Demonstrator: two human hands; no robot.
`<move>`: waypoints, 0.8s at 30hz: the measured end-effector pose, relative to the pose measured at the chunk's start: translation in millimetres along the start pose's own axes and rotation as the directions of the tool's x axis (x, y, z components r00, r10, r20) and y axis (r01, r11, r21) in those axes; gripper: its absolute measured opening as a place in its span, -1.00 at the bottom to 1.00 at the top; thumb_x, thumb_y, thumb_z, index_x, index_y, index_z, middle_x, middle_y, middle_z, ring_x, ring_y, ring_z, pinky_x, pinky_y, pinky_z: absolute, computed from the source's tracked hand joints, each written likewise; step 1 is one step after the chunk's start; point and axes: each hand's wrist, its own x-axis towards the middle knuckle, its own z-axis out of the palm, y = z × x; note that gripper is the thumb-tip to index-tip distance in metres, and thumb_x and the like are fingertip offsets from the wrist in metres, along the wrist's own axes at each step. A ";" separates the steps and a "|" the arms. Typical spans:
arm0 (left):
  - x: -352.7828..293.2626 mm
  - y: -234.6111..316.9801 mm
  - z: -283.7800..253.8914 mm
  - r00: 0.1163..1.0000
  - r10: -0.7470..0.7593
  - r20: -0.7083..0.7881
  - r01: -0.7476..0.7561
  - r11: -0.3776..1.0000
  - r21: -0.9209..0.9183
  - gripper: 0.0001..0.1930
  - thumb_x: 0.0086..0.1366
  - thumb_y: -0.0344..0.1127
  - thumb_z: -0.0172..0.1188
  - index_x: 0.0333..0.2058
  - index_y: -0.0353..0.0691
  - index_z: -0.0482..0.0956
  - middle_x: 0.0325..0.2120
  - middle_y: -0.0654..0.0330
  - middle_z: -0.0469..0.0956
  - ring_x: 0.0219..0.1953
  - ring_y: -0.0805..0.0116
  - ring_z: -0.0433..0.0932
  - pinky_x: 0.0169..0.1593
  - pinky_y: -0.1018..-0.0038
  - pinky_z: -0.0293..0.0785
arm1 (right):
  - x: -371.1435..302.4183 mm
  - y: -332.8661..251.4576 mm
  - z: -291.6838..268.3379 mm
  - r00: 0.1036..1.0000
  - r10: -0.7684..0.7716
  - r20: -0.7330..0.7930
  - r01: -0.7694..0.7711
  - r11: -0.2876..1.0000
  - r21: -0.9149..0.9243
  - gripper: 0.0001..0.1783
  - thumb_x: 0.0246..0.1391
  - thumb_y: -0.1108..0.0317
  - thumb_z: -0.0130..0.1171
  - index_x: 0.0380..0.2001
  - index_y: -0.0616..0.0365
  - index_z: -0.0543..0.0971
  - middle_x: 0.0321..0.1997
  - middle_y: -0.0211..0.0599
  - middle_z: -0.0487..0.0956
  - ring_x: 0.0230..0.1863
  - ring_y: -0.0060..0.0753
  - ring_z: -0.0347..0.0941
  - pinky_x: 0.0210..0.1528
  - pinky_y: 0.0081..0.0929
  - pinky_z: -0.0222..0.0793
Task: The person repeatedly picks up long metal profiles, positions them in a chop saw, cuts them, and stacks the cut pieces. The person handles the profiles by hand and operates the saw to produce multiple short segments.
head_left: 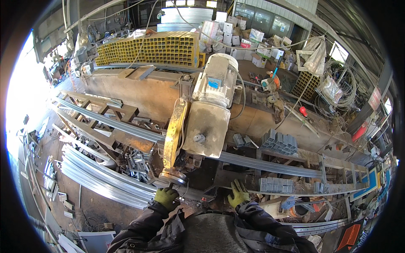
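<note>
My left hand, in a yellow-green work glove, is closed just below a round metal part at the front of a cutting machine. What its fingers hold, if anything, is hidden. My right hand, gloved alike, has its fingers spread and rests at the front edge of the workbench. Between and beyond my hands stands the machine, with a dusty grey motor and a worn yellow guard. Long metal bars lie across the bench, passing beneath the machine.
Short cut tube pieces are stacked to the right, with another row nearer. Offcuts and long shiny profiles lie left. Farther back are a rusty beam, yellow square tubes and cartons. A cable hangs beside the motor.
</note>
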 end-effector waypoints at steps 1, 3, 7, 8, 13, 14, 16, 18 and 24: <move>0.2 0.3 -0.5 1.000 0.000 0.000 0.000 1.000 0.002 -0.55 0.21 0.16 0.62 0.00 0.12 0.90 0.06 0.31 0.85 0.18 0.04 0.80 0.18 -0.03 0.68 | 0.1 0.3 0.2 1.000 0.019 0.023 -0.019 1.000 -0.011 -0.03 0.39 -0.06 0.38 0.78 -0.07 0.40 0.95 -0.13 0.18 0.86 0.31 0.16 0.85 0.22 0.16; 0.5 0.8 -1.5 1.000 0.003 -0.004 -0.003 1.000 0.002 -0.55 0.22 0.16 0.61 0.01 0.12 0.90 0.06 0.30 0.85 0.18 0.03 0.80 0.18 -0.03 0.68 | 0.0 0.5 1.0 1.000 -0.005 -0.004 0.005 1.000 -0.009 -0.03 0.38 -0.06 0.38 0.78 -0.06 0.40 0.95 -0.13 0.18 0.86 0.33 0.16 0.85 0.22 0.16; 1.4 1.5 -2.7 1.000 -0.005 0.023 0.005 1.000 0.011 -0.56 0.23 0.16 0.60 0.00 0.12 0.90 0.05 0.29 0.86 0.18 0.02 0.79 0.18 -0.05 0.69 | 0.0 0.4 1.6 0.998 0.044 0.043 -0.045 0.999 0.027 -0.04 0.38 -0.05 0.38 0.77 -0.05 0.41 0.94 -0.11 0.19 0.85 0.36 0.17 0.85 0.23 0.16; 1.3 1.6 -2.8 1.000 0.000 0.014 0.000 1.000 0.007 -0.56 0.23 0.16 0.60 0.00 0.11 0.89 0.05 0.29 0.86 0.19 0.01 0.79 0.18 -0.05 0.69 | -0.2 0.4 1.4 1.000 0.014 0.014 -0.014 1.000 0.020 -0.03 0.38 -0.05 0.38 0.77 -0.05 0.41 0.94 -0.10 0.19 0.85 0.37 0.17 0.85 0.23 0.16; 1.4 1.1 -2.1 1.000 0.017 -0.015 -0.017 1.000 0.023 -0.56 0.22 0.15 0.60 0.00 0.11 0.89 0.04 0.29 0.85 0.19 0.01 0.79 0.17 -0.06 0.68 | -0.5 -0.2 0.0 1.000 0.018 0.020 -0.018 1.000 0.000 -0.02 0.36 -0.04 0.40 0.77 -0.05 0.40 0.94 -0.05 0.19 0.84 0.38 0.19 0.84 0.23 0.18; 1.3 0.9 -2.1 1.000 0.016 -0.019 -0.016 1.000 0.006 -0.56 0.22 0.14 0.60 0.00 0.11 0.89 0.05 0.30 0.85 0.19 0.01 0.79 0.16 -0.06 0.68 | -0.5 -0.4 -0.4 1.000 -0.006 -0.006 0.006 1.000 0.002 -0.01 0.36 -0.04 0.40 0.77 -0.04 0.40 0.94 -0.05 0.19 0.84 0.39 0.19 0.84 0.23 0.19; 1.0 0.6 -2.2 1.000 0.011 -0.018 -0.011 1.000 -0.002 -0.55 0.21 0.14 0.61 0.00 0.11 0.89 0.05 0.30 0.85 0.19 0.01 0.79 0.16 -0.06 0.68 | -0.1 -0.8 -1.0 0.999 0.020 0.026 -0.020 1.000 0.001 -0.01 0.36 -0.04 0.40 0.78 -0.03 0.39 0.94 -0.05 0.19 0.83 0.39 0.19 0.83 0.22 0.19; 0.7 0.8 -2.2 0.999 0.015 -0.032 -0.016 1.000 -0.021 -0.56 0.20 0.13 0.62 -0.01 0.11 0.89 0.05 0.31 0.85 0.18 0.02 0.79 0.16 -0.06 0.68 | 0.2 -0.9 -1.1 1.000 0.002 0.006 -0.002 1.000 0.013 -0.01 0.36 -0.03 0.40 0.78 -0.03 0.39 0.94 -0.05 0.19 0.83 0.39 0.19 0.83 0.22 0.20; -0.5 0.7 -3.7 0.999 0.014 -0.051 -0.016 1.000 -0.026 -0.57 0.21 0.12 0.61 -0.01 0.10 0.89 0.04 0.30 0.85 0.18 0.02 0.79 0.15 -0.06 0.68 | 0.1 -1.2 -0.2 1.000 -0.015 -0.013 0.015 1.000 0.014 -0.01 0.35 -0.03 0.39 0.77 -0.02 0.41 0.93 -0.05 0.21 0.82 0.41 0.20 0.82 0.21 0.22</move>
